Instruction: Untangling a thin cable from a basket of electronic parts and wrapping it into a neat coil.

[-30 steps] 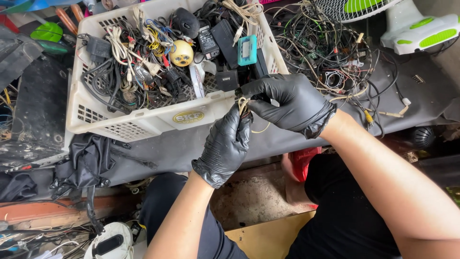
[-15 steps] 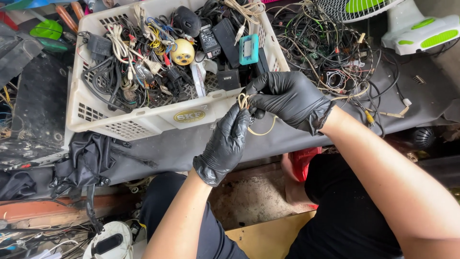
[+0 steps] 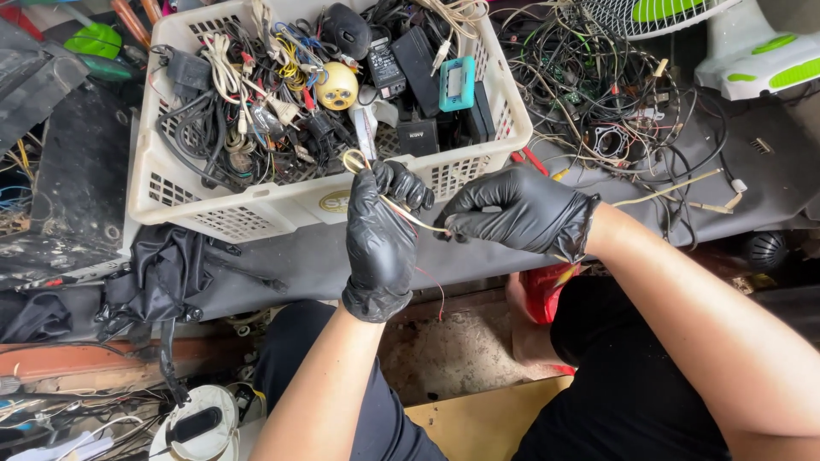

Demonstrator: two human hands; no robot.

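Both my hands wear black gloves and meet in front of a white plastic basket point(image 3: 256, 205). My left hand point(image 3: 380, 239) is upright and pinches a thin pale wire point(image 3: 410, 215) with a small loop at its top end. My right hand point(image 3: 517, 213) grips the same wire a little lower to the right, and the wire is stretched between the two hands. A thin red strand point(image 3: 434, 286) hangs below them. The basket is full of tangled cables, black power adapters, a yellow round part point(image 3: 336, 85) and a teal device point(image 3: 457, 84).
A heap of loose wires point(image 3: 598, 94) lies right of the basket on a grey surface point(image 3: 307, 256). A white and green fan point(image 3: 752, 51) stands at the top right. Black fabric point(image 3: 158, 282) hangs at the left, and a round white device point(image 3: 201, 427) sits on the floor below.
My hands have drawn slightly apart and lower. The left hand now stands upright with the wire's loop above it, and the wire is pulled straighter between them.
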